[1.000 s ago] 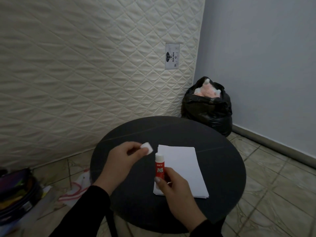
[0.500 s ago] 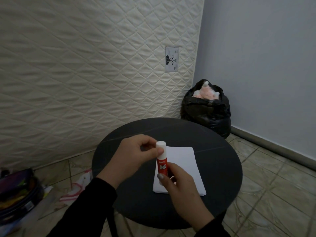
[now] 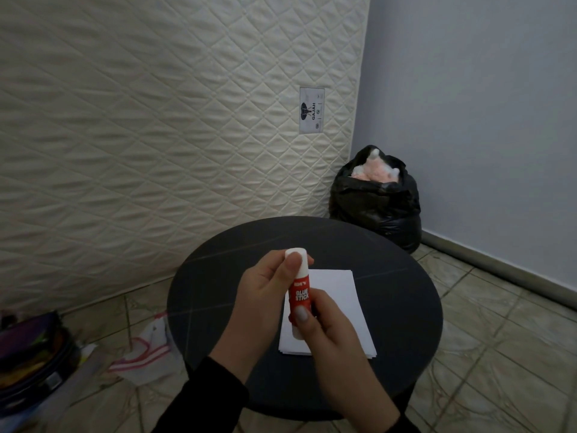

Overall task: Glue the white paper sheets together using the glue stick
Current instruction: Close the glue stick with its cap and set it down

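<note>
The right hand (image 3: 331, 335) pinches the red glue stick (image 3: 299, 295) upright. The left hand (image 3: 265, 295) pinches its white cap (image 3: 296, 256). Below them, white paper (image 3: 340, 310) lies on the tabletop (image 3: 390, 295).

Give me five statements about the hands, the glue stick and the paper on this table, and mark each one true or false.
1. The glue stick is held upright above the round black table. True.
2. The left hand grips the white cap end of the stick. True.
3. The right hand lies flat on the paper. False: it holds the stick's lower body.
4. The white paper sheets are spread across the floor. False: they sit in one stack on the table.
5. The cap lies on the table beside the paper. False: it is on the stick.
</note>
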